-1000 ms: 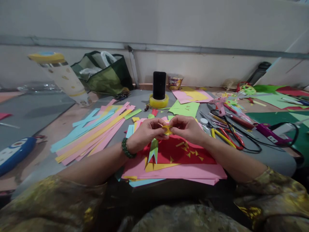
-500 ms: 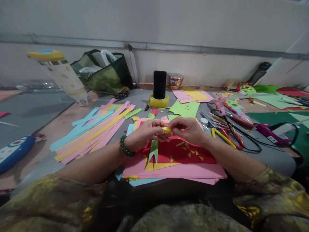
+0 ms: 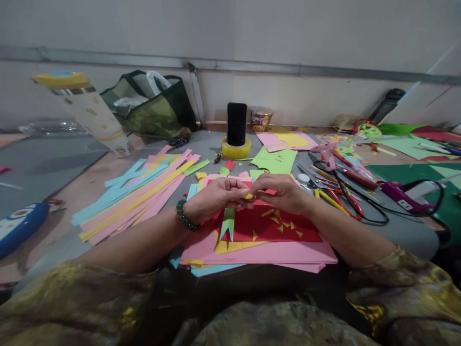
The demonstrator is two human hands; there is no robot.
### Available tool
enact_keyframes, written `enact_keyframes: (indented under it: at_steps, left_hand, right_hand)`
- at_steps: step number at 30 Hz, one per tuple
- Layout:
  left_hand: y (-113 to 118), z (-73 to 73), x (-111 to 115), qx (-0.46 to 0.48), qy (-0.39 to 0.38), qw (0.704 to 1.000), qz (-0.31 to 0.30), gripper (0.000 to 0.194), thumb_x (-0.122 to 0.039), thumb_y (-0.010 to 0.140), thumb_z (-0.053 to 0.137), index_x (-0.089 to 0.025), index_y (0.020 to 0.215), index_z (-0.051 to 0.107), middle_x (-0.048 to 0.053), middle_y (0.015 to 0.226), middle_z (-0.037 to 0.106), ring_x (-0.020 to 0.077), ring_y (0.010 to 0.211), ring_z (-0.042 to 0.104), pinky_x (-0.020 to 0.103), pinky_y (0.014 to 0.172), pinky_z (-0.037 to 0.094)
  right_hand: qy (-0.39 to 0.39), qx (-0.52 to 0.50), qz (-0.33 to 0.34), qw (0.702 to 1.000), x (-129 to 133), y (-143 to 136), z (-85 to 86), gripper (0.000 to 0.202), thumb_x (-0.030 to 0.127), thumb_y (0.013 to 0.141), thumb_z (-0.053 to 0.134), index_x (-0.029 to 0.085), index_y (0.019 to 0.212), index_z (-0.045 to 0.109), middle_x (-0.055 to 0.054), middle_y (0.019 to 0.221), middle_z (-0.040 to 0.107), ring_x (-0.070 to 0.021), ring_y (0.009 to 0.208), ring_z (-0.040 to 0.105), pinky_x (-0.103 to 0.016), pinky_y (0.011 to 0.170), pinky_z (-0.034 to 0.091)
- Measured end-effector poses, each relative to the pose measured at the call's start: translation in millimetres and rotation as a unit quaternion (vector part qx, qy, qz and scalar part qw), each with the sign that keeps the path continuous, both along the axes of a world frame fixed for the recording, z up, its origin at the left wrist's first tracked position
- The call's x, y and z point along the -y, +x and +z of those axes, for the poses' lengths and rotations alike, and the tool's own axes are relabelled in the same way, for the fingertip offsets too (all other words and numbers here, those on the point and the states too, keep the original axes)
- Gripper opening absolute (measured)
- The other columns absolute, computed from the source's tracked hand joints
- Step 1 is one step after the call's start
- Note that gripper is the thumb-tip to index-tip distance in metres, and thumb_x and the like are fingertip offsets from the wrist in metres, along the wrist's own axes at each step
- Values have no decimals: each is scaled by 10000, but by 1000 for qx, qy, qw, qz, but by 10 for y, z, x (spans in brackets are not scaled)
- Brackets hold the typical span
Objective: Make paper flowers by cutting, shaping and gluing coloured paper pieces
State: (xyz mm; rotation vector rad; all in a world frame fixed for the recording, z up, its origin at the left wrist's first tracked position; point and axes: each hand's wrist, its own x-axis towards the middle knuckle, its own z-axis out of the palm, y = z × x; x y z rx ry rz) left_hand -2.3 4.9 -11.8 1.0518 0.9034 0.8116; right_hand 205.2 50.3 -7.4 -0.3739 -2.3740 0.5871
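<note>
Yellow paper piece [image 3: 248, 196], small, between the fingertips of two hands, above a red sheet [image 3: 266, 234].
Nearest to the body lie pink sheets [image 3: 281, 255], then the red sheet with yellow triangular scraps [image 3: 299, 234]; keeping the work low over this flat pile seems wise, so a dropped piece is easily found. Farther on, the left hand [image 3: 219, 197] is closed in a pinch, thumb and fingers holding the piece; the right hand [image 3: 279, 192] has its fingers bent, tips at the piece's right end, but whether they grip it cannot be told. Thin paper probably needs light, even pressure, one side kept steady while the other is worked, to avoid unwanted creases. What shows of the piece is plain yellow; its full shape is covered by fingers.
</note>
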Motion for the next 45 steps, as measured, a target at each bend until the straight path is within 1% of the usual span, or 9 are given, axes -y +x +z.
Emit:
enact_keyframes:
  at_steps: [6, 12, 16, 23, 27, 33, 36, 39, 45]
  left_hand:
    - [14, -3, 18, -13, 51, 998, 15, 317, -347, 690, 879, -144, 788, 657, 20, 683, 737, 140, 684, 735, 194, 609, 527]
    - [38, -4, 49, -39, 116, 991, 49, 357, -391, 683, 879, -151, 781, 634, 21, 702, 739, 173, 705, 755, 228, 638, 571]
    - [64, -16, 54, -59, 149, 986, 53, 308, -369, 740, 831, -154, 780, 613, 25, 713, 739, 180, 722, 758, 264, 682, 600]
    - [75, 10, 63, -101, 142, 984, 19, 214, -312, 781, 761, -163, 780, 607, 26, 729, 713, 182, 729, 744, 272, 683, 581]
    - [49, 46, 57, -166, 196, 966, -9, 123, -263, 792, 692, -166, 737, 640, 3, 690, 664, 137, 645, 651, 239, 620, 510]
    - [59, 65, 66, -224, 316, 918, 84, 126, -227, 759, 656, -178, 645, 638, 10, 698, 633, 139, 682, 553, 256, 670, 447]
    - [63, 88, 76, -211, 278, 937, 22, 133, -263, 752, 642, -172, 658, 666, 3, 648, 617, 132, 625, 518, 252, 612, 414]
    - [49, 121, 70, -203, 253, 945, -34, 147, -286, 722, 651, -172, 630, 668, -19, 583, 570, 118, 573, 471, 247, 571, 375]
    - [24, 139, 55, -173, 243, 954, -15, 183, -319, 706, 706, -181, 597, 657, -25, 555, 561, 110, 556, 461, 240, 561, 385]
  right_hand:
    - [-122, -37, -9, 992, 33, -16, 23, 100, 177, 831, 615, 207, 801, 705, -37, 765, 719, -164, 689, 650, -290, 651, 530]
    - [-301, -69, -24, 951, 72, -60, 54, 120, 306, 827, 667, 186, 819, 675, -13, 765, 678, -146, 656, 659, -281, 633, 553]
    - [-298, -90, -54, 949, 63, -128, -25, 181, 323, 798, 738, 182, 808, 625, 7, 684, 651, -129, 597, 636, -258, 577, 526]
    - [-212, -71, -9, 975, 64, -89, -16, 128, 200, 834, 658, 196, 920, 563, 30, 688, 627, -108, 606, 585, -236, 577, 475]
    - [-184, -38, 1, 982, 89, -78, 14, 78, 159, 850, 605, 201, 897, 557, 34, 689, 593, -107, 618, 557, -233, 580, 457]
    - [-169, -75, 0, 983, 92, -98, 14, 95, 165, 883, 578, 196, 942, 510, 37, 726, 546, -97, 611, 523, -224, 560, 431]
    - [-150, -65, 18, 986, 113, -84, 43, 116, 130, 880, 571, 200, 944, 503, 49, 713, 520, -93, 613, 502, -225, 576, 423]
    - [-182, -44, 48, 981, 129, -78, 52, 113, 149, 891, 586, 195, 961, 510, 36, 738, 548, -94, 625, 520, -228, 578, 425]
    - [-265, -86, 36, 960, 124, -108, 10, 239, 350, 905, 666, 204, 965, 487, 44, 721, 537, -103, 603, 523, -242, 559, 449]
